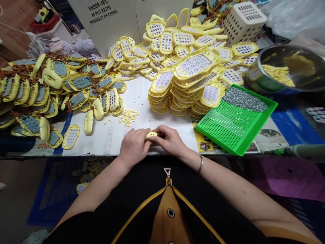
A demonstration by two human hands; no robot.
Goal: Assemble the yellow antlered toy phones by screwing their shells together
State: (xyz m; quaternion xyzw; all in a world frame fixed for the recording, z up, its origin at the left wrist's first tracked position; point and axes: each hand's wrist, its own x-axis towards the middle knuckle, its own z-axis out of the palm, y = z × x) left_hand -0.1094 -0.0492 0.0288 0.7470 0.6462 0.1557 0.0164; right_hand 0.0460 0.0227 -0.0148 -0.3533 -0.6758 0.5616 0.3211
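Observation:
A small yellow plastic shell [151,135] is gripped between my two hands above the table's front edge. My left hand [134,145] wraps around its left side and hides much of it. At its right end, the fingers of my right hand [169,138] close on it in a pinch. Just beyond my left hand lies a scatter of tiny yellow rings [129,117] on the white sheet [137,91]. Stacked yellow shells with white keypads [194,66] rise beyond my right hand. One flat yellow shell [71,136] lies alone to the left.
Yellow shells with circuit boards [83,81] pile up at the left. A green perforated tray [228,130] holding silvery screws [243,98] sits to the right. Behind it stand a metal bowl [259,67] with yellow pieces and a white basket [236,27]. A printed carton [111,23] borders the back.

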